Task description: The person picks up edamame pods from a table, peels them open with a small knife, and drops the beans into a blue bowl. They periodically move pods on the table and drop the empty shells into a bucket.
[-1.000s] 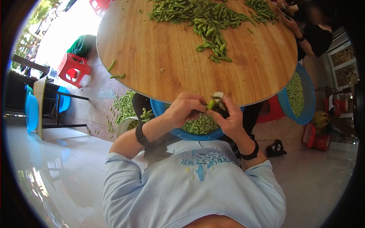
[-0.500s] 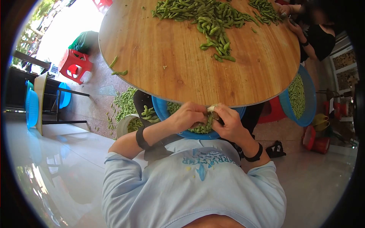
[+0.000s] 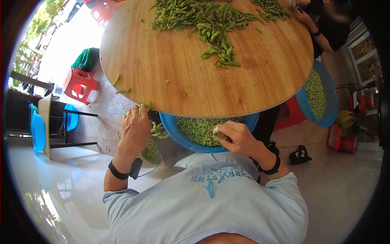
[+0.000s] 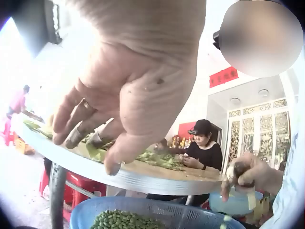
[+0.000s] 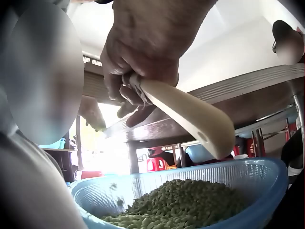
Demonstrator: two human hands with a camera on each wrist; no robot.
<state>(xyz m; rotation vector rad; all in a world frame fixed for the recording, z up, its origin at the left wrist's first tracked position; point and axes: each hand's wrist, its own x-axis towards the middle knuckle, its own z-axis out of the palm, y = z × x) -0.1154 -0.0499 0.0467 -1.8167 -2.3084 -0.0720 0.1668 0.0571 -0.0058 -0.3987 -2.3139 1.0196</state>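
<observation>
My left hand (image 3: 135, 132) reaches to the near-left table edge, with a green pod (image 3: 149, 106) at its fingertips. In the left wrist view, the thumb and fingers of that hand (image 4: 128, 90) lie around a flat green pod (image 4: 97, 153). Over the blue basket (image 3: 166, 122) of shelled green beans (image 3: 197, 130), my right hand (image 3: 237, 138) grips a tool by its pale handle (image 5: 190, 114); its working end is hidden. Green pods (image 3: 211, 24) lie heaped on the round wooden table (image 3: 162, 61).
A bucket of pods (image 3: 151, 153) stands below the left forearm. Another blue basin (image 3: 317, 97) of beans is on the right. Another person (image 4: 202, 150) sits across the table. Red stools (image 3: 80, 86) stand at the left, and loose pods (image 3: 116, 79) lie near the table's left edge.
The hands, together over the basket before, are now apart. My left hand has moved left to the table edge, while my right stays over the basket with the tool. More shelled beans show between them.
</observation>
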